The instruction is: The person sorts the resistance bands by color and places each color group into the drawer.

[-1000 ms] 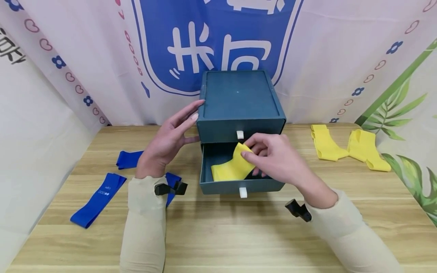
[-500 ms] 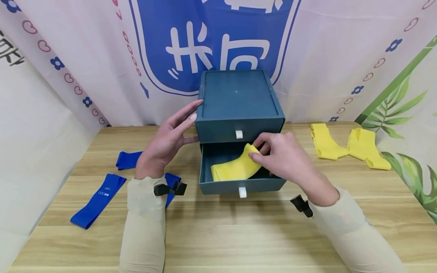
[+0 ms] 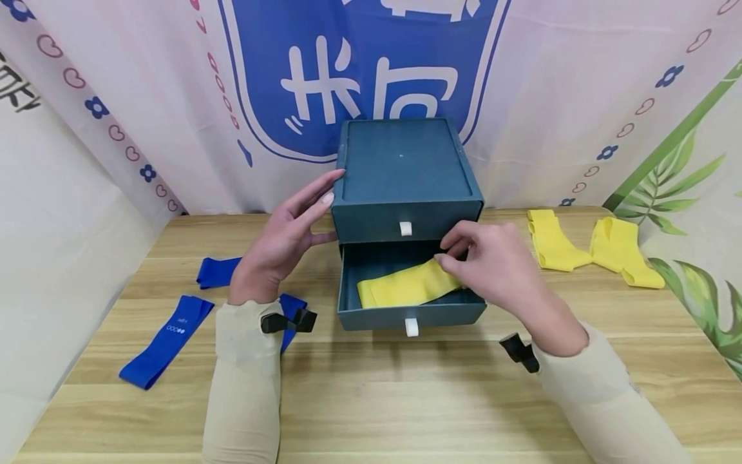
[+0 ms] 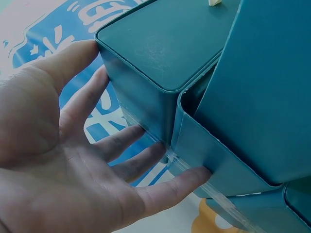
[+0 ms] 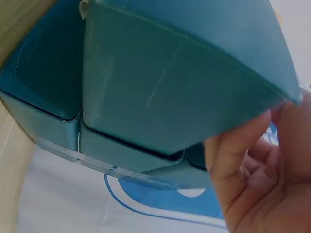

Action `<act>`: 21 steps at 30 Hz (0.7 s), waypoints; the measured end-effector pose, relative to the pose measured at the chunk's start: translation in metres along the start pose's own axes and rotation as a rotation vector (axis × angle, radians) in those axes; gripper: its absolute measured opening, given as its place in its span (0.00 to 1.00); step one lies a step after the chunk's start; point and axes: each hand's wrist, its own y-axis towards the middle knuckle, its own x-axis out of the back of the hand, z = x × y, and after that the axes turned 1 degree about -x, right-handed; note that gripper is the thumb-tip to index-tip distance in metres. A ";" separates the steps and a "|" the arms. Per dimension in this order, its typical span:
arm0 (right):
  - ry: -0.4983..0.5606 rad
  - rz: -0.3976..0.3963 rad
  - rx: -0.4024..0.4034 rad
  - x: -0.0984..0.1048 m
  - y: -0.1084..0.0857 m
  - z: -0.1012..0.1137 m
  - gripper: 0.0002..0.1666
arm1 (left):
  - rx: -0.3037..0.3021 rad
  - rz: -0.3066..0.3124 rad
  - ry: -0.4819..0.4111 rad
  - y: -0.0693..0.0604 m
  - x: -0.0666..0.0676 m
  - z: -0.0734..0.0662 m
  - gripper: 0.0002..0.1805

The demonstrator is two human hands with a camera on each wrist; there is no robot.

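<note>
A dark teal two-drawer box stands on the table, its lower drawer pulled out. Inside that drawer a yellow band lies stretched toward the right side. Its right end is pinched by my right hand, thumb and fingers over the drawer. In the right wrist view the drawer's side hides the band and the fingertips of my right hand. With fingers spread, my left hand rests against the box's left side; the left wrist view shows the fingertips of the left hand touching the side wall.
Blue bands lie on the table at the left, one partly under the left wrist. Two yellow bands lie at the back right. Behind the box hangs a printed curtain.
My right hand has moved right and slightly outward, drawing the yellow band's raised end lower and toward the drawer's right side. The left hand stays against the box.
</note>
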 end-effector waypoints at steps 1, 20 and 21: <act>0.032 -0.026 0.013 0.002 -0.002 -0.003 0.04 | -0.001 0.001 -0.001 0.000 0.000 0.000 0.28; -0.072 0.080 -0.380 0.052 -0.016 -0.191 0.23 | -0.009 0.011 -0.008 0.000 0.000 0.001 0.27; -0.079 0.095 -0.393 0.053 -0.017 -0.200 0.24 | -0.008 0.012 -0.006 0.000 0.000 0.001 0.27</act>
